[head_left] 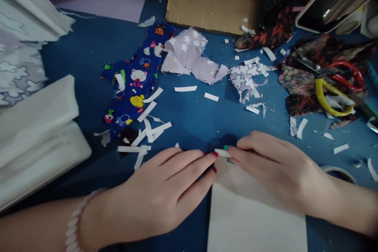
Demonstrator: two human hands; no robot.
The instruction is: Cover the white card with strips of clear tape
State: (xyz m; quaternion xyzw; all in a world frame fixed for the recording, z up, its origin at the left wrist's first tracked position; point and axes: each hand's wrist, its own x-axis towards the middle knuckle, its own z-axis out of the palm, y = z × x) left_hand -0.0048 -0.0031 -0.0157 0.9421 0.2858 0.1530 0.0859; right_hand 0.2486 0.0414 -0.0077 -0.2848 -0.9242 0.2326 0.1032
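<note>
Head view: scraps crowd the blue tabletop [79, 51]!

Down front lies a white sheet [254, 212], a small white strip [223, 152] at its far-left corner. Right hand [283, 169]: fingers [236, 153] nearly together, pinching that strip! Left hand [171, 189]: fingers stretched side by side, tips at the strip's other end; whether they grip it, I can't see. Paper clippings [148, 130] pile beside blue printed cloth [132, 82], a lilac scrap [189, 51] just beyond. Out right, red-handled scissors [358, 78] sit over dark floral fabric [298, 86]; at the back, cardboard [212, 4] and a glossy device [342, 4].
</note>
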